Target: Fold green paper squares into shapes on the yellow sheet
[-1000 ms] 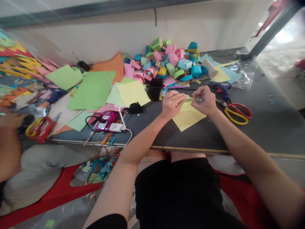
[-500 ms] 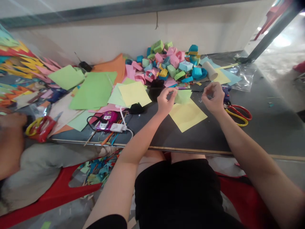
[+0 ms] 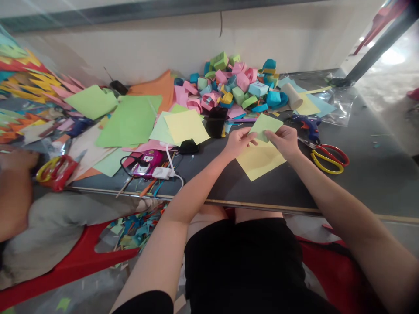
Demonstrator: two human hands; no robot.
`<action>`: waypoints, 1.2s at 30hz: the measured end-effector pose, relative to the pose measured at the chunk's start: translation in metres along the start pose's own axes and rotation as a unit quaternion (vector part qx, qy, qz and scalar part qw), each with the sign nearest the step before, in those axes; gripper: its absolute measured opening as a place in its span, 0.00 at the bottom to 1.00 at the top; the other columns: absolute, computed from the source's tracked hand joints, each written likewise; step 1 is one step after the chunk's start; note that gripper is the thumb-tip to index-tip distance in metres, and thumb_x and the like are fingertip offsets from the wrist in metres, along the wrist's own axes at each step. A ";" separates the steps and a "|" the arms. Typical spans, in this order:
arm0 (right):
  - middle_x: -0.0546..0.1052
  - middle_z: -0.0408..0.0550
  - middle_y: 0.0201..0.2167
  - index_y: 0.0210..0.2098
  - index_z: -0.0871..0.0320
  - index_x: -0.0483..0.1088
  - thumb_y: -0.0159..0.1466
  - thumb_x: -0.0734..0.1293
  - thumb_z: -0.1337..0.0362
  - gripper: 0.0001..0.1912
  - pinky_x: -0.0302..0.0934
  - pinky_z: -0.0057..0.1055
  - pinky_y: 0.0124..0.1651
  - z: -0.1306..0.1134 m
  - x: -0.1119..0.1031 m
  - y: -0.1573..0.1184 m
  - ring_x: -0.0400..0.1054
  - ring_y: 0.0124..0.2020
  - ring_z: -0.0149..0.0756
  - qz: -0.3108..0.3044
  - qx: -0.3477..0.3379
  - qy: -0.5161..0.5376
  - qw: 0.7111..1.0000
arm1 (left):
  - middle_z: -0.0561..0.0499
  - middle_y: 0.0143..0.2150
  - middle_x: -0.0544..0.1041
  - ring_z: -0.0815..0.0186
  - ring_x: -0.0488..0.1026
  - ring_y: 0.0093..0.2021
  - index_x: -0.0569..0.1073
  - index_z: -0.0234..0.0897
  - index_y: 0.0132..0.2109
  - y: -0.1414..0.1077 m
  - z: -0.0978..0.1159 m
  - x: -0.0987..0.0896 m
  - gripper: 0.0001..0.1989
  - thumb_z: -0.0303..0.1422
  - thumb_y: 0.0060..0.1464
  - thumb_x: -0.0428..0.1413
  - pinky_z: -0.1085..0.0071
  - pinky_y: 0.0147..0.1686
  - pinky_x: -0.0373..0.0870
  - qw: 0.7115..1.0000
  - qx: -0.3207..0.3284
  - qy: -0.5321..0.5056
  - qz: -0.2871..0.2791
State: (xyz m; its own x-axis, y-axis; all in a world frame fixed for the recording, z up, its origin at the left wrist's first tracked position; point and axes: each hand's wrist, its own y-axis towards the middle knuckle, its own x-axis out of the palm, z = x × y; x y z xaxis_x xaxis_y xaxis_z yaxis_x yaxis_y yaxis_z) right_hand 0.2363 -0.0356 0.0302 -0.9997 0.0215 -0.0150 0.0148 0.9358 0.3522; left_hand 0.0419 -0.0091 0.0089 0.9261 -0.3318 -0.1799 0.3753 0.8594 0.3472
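Between my two hands is a small light-green piece of paper [image 3: 266, 126], held up above the table. My left hand [image 3: 240, 141] pinches its left edge, and my right hand [image 3: 284, 140] grips its lower right side with the thumb on top. Right below lies a yellow paper square [image 3: 258, 163], partly covered by my hands. To the right of my right hand rest scissors [image 3: 329, 159] with red and yellow handles and a blue glue gun [image 3: 309, 124].
A heap of folded paper pieces [image 3: 242, 83] lies at the back, beside a cardboard tube [image 3: 292, 96]. Leftward are green sheets [image 3: 131, 122], a purple power socket [image 3: 149, 163] with cables and another pair of scissors [image 3: 59, 172]. Another person's hand [image 3: 18, 161] is at far left.
My right hand has moved left and taken hold of the light-green paper, which was in my left hand alone. The paper is now raised and turned flatter toward me.
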 end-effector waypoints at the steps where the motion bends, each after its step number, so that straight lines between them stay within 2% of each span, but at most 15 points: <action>1: 0.81 0.44 0.29 0.30 0.53 0.79 0.50 0.82 0.47 0.19 0.74 0.41 0.35 0.000 -0.001 0.001 0.75 0.29 0.39 0.008 -0.001 0.001 1.000 | 0.48 0.33 0.82 0.65 0.82 0.32 0.80 0.36 0.47 0.000 -0.001 0.000 0.32 0.62 0.60 0.56 0.73 0.27 0.73 1.000 -0.007 -0.003 -0.003; 5: 0.80 0.42 0.32 0.34 0.51 0.78 0.48 0.83 0.47 0.22 0.74 0.37 0.35 0.003 -0.002 0.005 0.75 0.30 0.36 0.041 -0.032 0.001 0.999 | 0.49 0.31 0.83 0.65 0.83 0.31 0.81 0.36 0.46 0.001 -0.007 -0.002 0.27 0.58 0.61 0.58 0.74 0.28 0.73 0.999 -0.037 -0.014 -0.004; 8: 0.78 0.41 0.30 0.34 0.51 0.76 0.48 0.82 0.45 0.24 0.71 0.34 0.30 0.007 -0.004 0.009 0.71 0.27 0.33 0.070 -0.041 -0.012 0.997 | 0.46 0.37 0.85 0.62 0.85 0.35 0.82 0.36 0.46 0.000 -0.009 -0.004 0.24 0.52 0.57 0.64 0.73 0.29 0.74 0.992 -0.076 -0.098 0.002; 11: 0.73 0.38 0.23 0.30 0.52 0.72 0.47 0.82 0.43 0.25 0.65 0.31 0.25 0.007 -0.006 0.012 0.65 0.21 0.29 0.037 0.034 0.040 0.998 | 0.42 0.41 0.86 0.58 0.85 0.38 0.83 0.34 0.45 -0.001 -0.008 -0.006 0.22 0.48 0.55 0.65 0.70 0.32 0.75 0.967 -0.126 -0.218 -0.024; 13: 0.71 0.37 0.22 0.28 0.53 0.71 0.46 0.83 0.43 0.26 0.64 0.29 0.26 0.004 -0.006 0.011 0.64 0.21 0.27 0.005 0.109 0.101 0.989 | 0.39 0.45 0.86 0.56 0.85 0.41 0.83 0.32 0.48 0.000 -0.008 -0.009 0.24 0.49 0.58 0.60 0.68 0.34 0.76 0.954 -0.137 -0.259 -0.056; 15: 0.71 0.38 0.22 0.27 0.54 0.70 0.47 0.83 0.44 0.26 0.65 0.29 0.28 -0.002 -0.006 0.009 0.66 0.23 0.28 -0.048 0.178 0.148 0.972 | 0.40 0.54 0.84 0.58 0.83 0.47 0.81 0.35 0.54 0.001 -0.008 -0.012 0.23 0.45 0.60 0.57 0.68 0.38 0.76 0.965 -0.103 -0.239 -0.034; 17: 0.72 0.40 0.22 0.27 0.55 0.72 0.46 0.84 0.46 0.25 0.66 0.29 0.29 -0.008 -0.007 0.006 0.67 0.24 0.29 -0.118 0.230 0.169 0.951 | 0.44 0.64 0.79 0.59 0.80 0.53 0.77 0.41 0.61 0.002 -0.006 -0.013 0.24 0.40 0.59 0.59 0.67 0.45 0.76 0.985 -0.041 -0.169 0.007; 19: 0.75 0.41 0.23 0.29 0.56 0.76 0.45 0.85 0.49 0.23 0.67 0.29 0.31 -0.012 -0.007 0.003 0.69 0.25 0.30 -0.167 0.267 0.170 0.934 | 0.47 0.67 0.75 0.58 0.77 0.58 0.75 0.46 0.63 0.002 -0.002 -0.011 0.27 0.40 0.57 0.63 0.64 0.51 0.75 0.995 0.014 -0.103 0.005; 22: 0.79 0.42 0.28 0.33 0.55 0.78 0.43 0.86 0.52 0.24 0.67 0.28 0.32 -0.014 -0.007 0.001 0.71 0.28 0.30 -0.165 0.295 0.164 0.926 | 0.45 0.64 0.78 0.54 0.75 0.63 0.79 0.46 0.58 -0.001 0.008 -0.005 0.25 0.47 0.56 0.66 0.60 0.55 0.75 0.993 0.085 -0.068 -0.049; 25: 0.79 0.43 0.30 0.36 0.56 0.79 0.45 0.85 0.54 0.23 0.65 0.28 0.31 -0.008 -0.008 0.003 0.69 0.27 0.29 -0.178 0.299 0.131 0.928 | 0.46 0.56 0.82 0.56 0.77 0.60 0.82 0.44 0.48 -0.004 0.013 0.002 0.19 0.51 0.57 0.65 0.57 0.60 0.73 0.989 0.135 -0.037 -0.057; 27: 0.79 0.45 0.31 0.35 0.56 0.78 0.48 0.83 0.54 0.20 0.63 0.29 0.30 -0.002 -0.009 0.007 0.69 0.28 0.30 -0.139 0.276 0.079 0.948 | 0.46 0.51 0.83 0.59 0.80 0.53 0.81 0.42 0.44 -0.005 0.009 0.003 0.21 0.54 0.60 0.62 0.58 0.57 0.74 0.992 0.114 -0.024 -0.041; 29: 0.79 0.44 0.30 0.32 0.54 0.75 0.51 0.79 0.55 0.15 0.61 0.30 0.30 0.004 -0.010 0.010 0.68 0.29 0.31 -0.033 0.213 0.018 0.976 | 0.46 0.46 0.83 0.61 0.80 0.47 0.79 0.40 0.45 -0.004 0.002 0.000 0.26 0.59 0.62 0.57 0.62 0.50 0.77 0.997 0.074 -0.002 -0.004; 31: 0.77 0.43 0.30 0.31 0.53 0.72 0.54 0.75 0.56 0.11 0.59 0.31 0.30 0.006 -0.010 0.013 0.67 0.29 0.32 0.050 0.127 -0.022 0.990 | 0.47 0.41 0.82 0.60 0.80 0.43 0.78 0.39 0.45 -0.003 -0.007 -0.003 0.30 0.62 0.63 0.52 0.63 0.45 0.77 0.996 0.051 0.052 0.046; 34: 0.76 0.43 0.32 0.35 0.51 0.69 0.57 0.71 0.58 0.09 0.61 0.33 0.34 0.002 -0.010 0.011 0.68 0.32 0.34 0.064 -0.013 -0.068 0.996 | 0.47 0.35 0.81 0.58 0.80 0.39 0.78 0.39 0.43 -0.003 -0.011 -0.006 0.28 0.58 0.68 0.47 0.62 0.42 0.77 0.981 0.056 0.165 0.080; 36: 0.75 0.42 0.33 0.35 0.51 0.66 0.58 0.70 0.61 0.08 0.62 0.36 0.38 -0.004 -0.007 0.006 0.69 0.33 0.35 0.053 -0.105 -0.130 0.984 | 0.46 0.39 0.82 0.58 0.81 0.42 0.79 0.39 0.46 -0.005 -0.009 -0.005 0.25 0.51 0.72 0.45 0.62 0.44 0.77 0.969 0.075 0.228 0.063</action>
State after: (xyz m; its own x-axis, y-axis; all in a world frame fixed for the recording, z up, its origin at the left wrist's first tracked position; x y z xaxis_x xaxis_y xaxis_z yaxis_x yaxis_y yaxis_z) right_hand 0.2432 -0.0316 0.0358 -0.9530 0.2297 -0.1976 0.0862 0.8307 0.5501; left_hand 0.0353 -0.0082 0.0000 0.8644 0.0085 -0.5027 0.2928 0.8043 0.5171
